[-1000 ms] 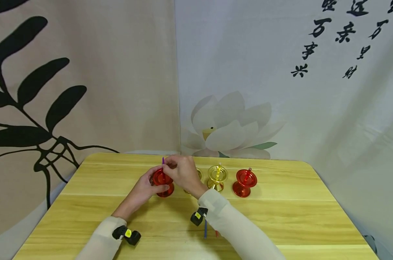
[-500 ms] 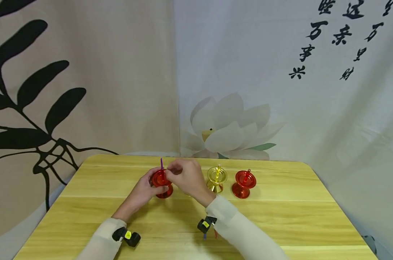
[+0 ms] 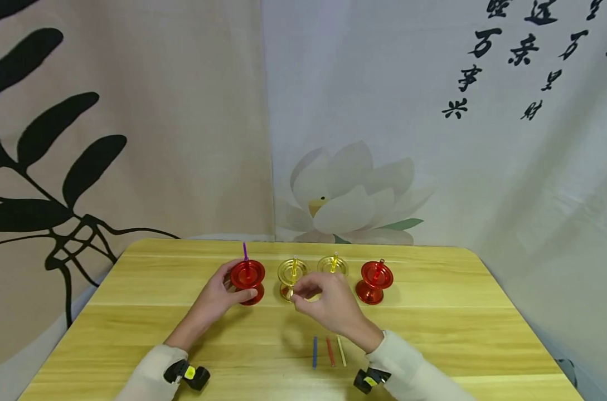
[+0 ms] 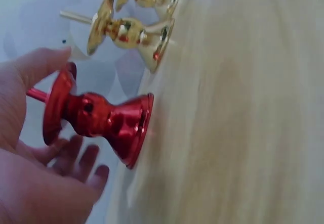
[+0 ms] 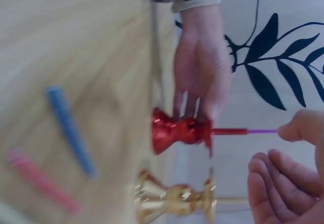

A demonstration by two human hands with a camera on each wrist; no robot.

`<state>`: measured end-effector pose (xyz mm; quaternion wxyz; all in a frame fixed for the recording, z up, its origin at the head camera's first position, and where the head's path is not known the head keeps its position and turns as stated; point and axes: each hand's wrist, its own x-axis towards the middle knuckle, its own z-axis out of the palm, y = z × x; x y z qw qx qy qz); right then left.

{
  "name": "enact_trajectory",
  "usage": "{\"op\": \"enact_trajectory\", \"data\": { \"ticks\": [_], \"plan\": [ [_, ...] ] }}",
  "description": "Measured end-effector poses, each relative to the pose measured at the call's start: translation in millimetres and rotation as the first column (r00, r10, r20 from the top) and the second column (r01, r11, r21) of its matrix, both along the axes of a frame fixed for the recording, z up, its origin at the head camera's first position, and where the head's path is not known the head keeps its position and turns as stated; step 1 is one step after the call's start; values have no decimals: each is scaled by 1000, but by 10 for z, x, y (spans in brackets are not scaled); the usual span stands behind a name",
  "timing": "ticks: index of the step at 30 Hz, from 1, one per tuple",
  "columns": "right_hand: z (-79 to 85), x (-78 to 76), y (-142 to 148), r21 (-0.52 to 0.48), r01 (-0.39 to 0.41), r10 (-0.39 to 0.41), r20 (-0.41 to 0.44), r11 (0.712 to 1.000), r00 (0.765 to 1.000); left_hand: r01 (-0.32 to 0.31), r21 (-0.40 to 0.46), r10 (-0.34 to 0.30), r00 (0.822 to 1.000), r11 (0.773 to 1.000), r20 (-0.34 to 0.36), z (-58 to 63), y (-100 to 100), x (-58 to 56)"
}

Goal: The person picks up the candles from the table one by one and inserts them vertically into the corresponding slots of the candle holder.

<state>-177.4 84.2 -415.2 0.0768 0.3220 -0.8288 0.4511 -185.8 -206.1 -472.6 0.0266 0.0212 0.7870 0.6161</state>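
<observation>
A red candle holder (image 3: 248,274) stands upright on the table at the left end of the row, with a thin purple candle (image 3: 245,252) rising from its centre tube. My left hand (image 3: 217,292) curls round this holder, thumb across the front near the stem and fingers behind. To the right, my right hand (image 3: 333,301) hovers before the gold candle holders, its fingers loosely curled; nothing shows between them. It partly hides a gold holder (image 3: 293,271) and the lower part of another gold holder (image 3: 333,263).
A second red candle holder (image 3: 375,277) stands at the row's right end. Nearer the front edge lie a blue candle (image 3: 315,353), a red candle (image 3: 330,352) and a pale yellow candle (image 3: 341,351). Behind the wooden table (image 3: 433,323) hangs a printed cloth (image 3: 213,111).
My right hand has left the purple candle and moved right and toward the front. The candles on the table now show fully. My left hand stays at the red holder.
</observation>
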Motion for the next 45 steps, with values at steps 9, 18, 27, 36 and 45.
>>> {"op": "enact_trajectory", "data": {
  "ticks": [9,18,27,36,45],
  "plan": [
    [-306,120,447,110,-10,-3,122,994,993,-23,-184,24,1000,983,2,173,-51,313],
    [-467,166,527,260,-70,21,185,963,982,73,-255,-47,993,964,106,262,151,464],
    [-503,198,413,318,-80,18,192,945,981,154,-184,-154,988,971,16,154,527,390],
    [-478,250,382,357,-78,-1,217,931,976,99,-190,-117,990,977,-81,-56,783,168],
    [-477,280,371,368,-96,17,212,925,977,33,-128,-61,974,991,-218,-170,949,-1]
  ]
}}
